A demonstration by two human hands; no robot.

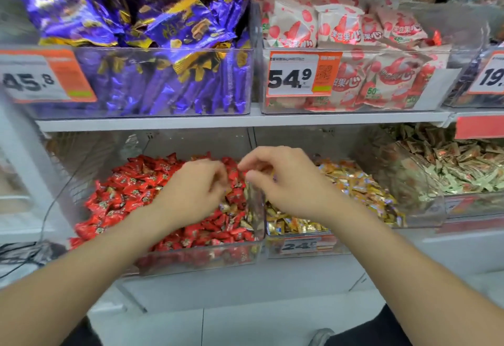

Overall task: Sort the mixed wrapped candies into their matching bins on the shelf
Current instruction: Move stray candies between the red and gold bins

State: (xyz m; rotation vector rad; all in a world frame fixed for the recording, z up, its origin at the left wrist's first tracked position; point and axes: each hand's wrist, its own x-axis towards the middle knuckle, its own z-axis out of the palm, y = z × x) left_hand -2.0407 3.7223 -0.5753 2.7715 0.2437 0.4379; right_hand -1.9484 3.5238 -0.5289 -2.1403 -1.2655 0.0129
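Left hand (196, 190): mine, over the right half of the red bin (196, 261). Fingers curl down into the pile. The picture is blurred there, so I cannot tell whether the grip has closed on a piece.
Right hand (283, 179): over the clear wall between the red bin and the gold bin (308, 247), with the fingertips drawn close together. I cannot tell whether the grip holds anything.
Red candies (131, 190): heaped and filling the red bin. The wrappers lie every way, with no common long axis.
Stray gold pieces (246, 224): in the red bin, along its right wall, mixed among the red. Their ends point every way.
Gold candies (362, 190): in the gold bin, piled higher towards the back.
Dividing wall: runs front to back, directly under my right fingertips.
Edges: the front walls of both bins sit below my wrists, and both bins are open on top.
Room: the upper shelf board (245, 122) lies across above both hands, with a clear gap between it and my knuckles.
Neighbours: a bin of green and brown candies (463, 171) is to the right. On the upper shelf are purple packs (163, 26) and white-and-red packs (341, 32).
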